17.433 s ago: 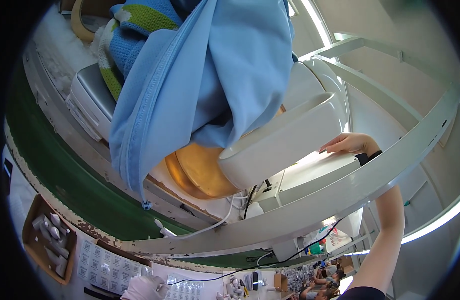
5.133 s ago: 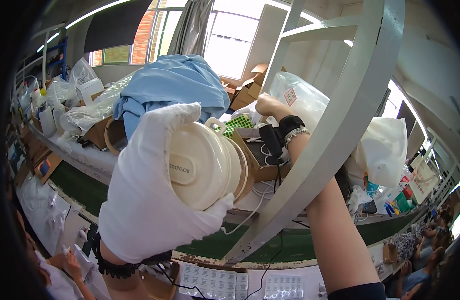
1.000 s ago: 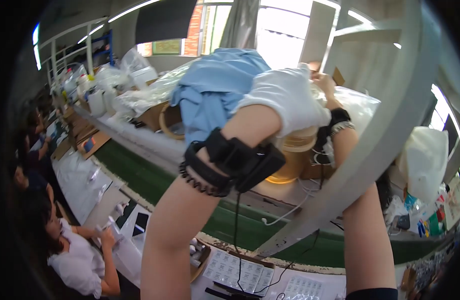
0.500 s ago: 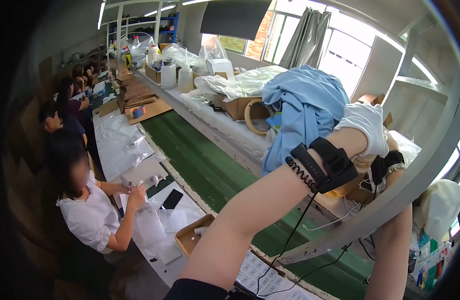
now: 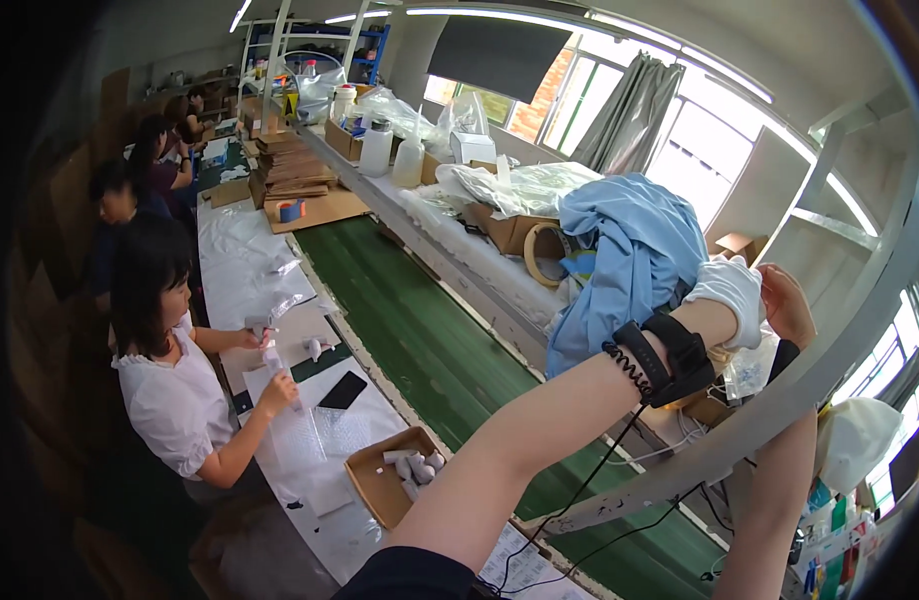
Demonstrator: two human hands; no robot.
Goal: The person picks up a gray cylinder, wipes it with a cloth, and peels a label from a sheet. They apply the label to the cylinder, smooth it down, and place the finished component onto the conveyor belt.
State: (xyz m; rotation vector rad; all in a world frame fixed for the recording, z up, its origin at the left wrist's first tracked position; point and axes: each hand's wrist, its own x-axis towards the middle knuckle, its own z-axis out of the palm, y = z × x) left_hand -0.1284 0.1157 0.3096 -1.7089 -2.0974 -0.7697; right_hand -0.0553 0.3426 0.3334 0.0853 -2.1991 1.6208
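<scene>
My left hand (image 5: 728,295) wears a white glove, with a black strap and coiled cord at the wrist (image 5: 660,355). It reaches up to the raised shelf at the right and curls down beside a heap of light blue cloth (image 5: 630,250). My bare right hand (image 5: 788,305) is right behind it, touching the glove. Whatever lies under the two hands is hidden by them. A tan rounded thing (image 5: 718,355) and a clear plastic bag (image 5: 750,370) show just below the left wrist.
A grey metal frame bar (image 5: 780,410) crosses in front of my arms. A green conveyor belt (image 5: 430,330) runs along the middle. Seated people work at the white table on the left, near a cardboard tray of small white parts (image 5: 390,485) and a black phone (image 5: 342,390).
The view has swung further left and down, so more of the belt and the seated people show. Both hands now sit smaller at the right, still together by the blue cloth.
</scene>
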